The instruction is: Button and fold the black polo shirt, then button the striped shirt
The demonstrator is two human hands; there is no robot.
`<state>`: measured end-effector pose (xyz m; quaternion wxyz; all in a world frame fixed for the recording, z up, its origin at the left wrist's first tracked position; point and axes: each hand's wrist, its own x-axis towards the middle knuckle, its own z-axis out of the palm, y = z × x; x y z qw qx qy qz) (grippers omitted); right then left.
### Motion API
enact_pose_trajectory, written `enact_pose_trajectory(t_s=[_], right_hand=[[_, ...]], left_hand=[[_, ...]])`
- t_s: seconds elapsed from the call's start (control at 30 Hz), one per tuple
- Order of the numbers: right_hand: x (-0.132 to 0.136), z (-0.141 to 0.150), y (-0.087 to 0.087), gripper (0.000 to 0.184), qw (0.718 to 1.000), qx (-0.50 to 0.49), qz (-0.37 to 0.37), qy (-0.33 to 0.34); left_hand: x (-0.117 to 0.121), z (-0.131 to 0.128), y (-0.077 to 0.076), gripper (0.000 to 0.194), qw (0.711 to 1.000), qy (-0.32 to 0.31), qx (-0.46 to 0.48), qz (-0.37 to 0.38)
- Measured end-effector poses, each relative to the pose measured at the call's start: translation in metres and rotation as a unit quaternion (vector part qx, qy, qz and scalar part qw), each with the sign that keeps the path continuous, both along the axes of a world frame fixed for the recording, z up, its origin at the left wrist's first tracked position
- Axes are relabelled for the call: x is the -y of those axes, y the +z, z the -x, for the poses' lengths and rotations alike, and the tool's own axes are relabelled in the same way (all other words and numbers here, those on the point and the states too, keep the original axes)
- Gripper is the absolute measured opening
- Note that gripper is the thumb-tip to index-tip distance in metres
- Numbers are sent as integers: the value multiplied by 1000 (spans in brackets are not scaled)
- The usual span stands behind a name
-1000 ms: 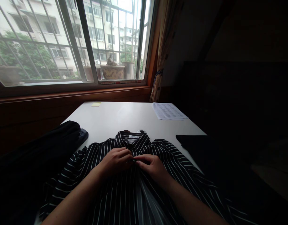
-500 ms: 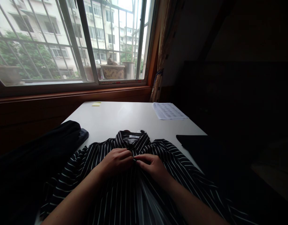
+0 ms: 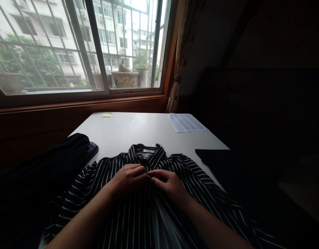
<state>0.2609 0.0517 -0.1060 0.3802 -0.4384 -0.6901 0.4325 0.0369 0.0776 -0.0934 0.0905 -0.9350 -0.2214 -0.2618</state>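
Note:
A black shirt with white stripes [image 3: 128,207] lies front up across the near part of the table, its collar [image 3: 147,155] pointing to the window. Just below the collar, my left hand [image 3: 132,176] is closed on the front edge of the shirt, its fingertips partly hidden. Close against it on the right, my right hand [image 3: 168,185] pinches the same front edge between thumb and forefinger. Whether a button sits between the fingers is too small to make out. Lower down, the shirt front parts and shows a paler inside.
Dark folded cloth [image 3: 78,145] lies at the table's left edge, and more dark cloth [image 3: 213,159] at its right. On the white table [image 3: 133,128] are a yellow sticky note [image 3: 106,114] and printed sheets [image 3: 187,123]. Behind stands a barred window [image 3: 123,45] with a curtain [image 3: 176,79].
Almost nothing differs. Both hands keep their places at the shirt front, with only a very slight shift of the fingers.

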Motion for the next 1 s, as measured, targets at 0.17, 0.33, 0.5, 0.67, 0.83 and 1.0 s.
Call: enact_pose_trajectory(t_s=[0.17, 0.33, 0.5, 0.67, 0.83, 1.0], right_hand=[[1, 0, 3, 24, 1000, 1, 1, 3], [1, 1, 2, 27, 1000, -9, 11, 0], [1, 1, -2, 27, 1000, -25, 3, -7], [1, 1, -3, 22, 1000, -27, -3, -13], [3, 0, 4, 22, 1000, -9, -14, 2], [5, 2, 7, 18, 1000, 7, -27, 13]], left_hand=[[0, 0, 0, 25, 1000, 1, 3, -7], [-1, 0, -2, 26, 1000, 3, 12, -8], [0, 0, 0, 27, 1000, 5, 10, -3], [0, 0, 1, 27, 999, -13, 36, 2], [0, 0, 1, 27, 999, -8, 33, 0], [0, 1, 1, 24, 1000, -1, 21, 4]])
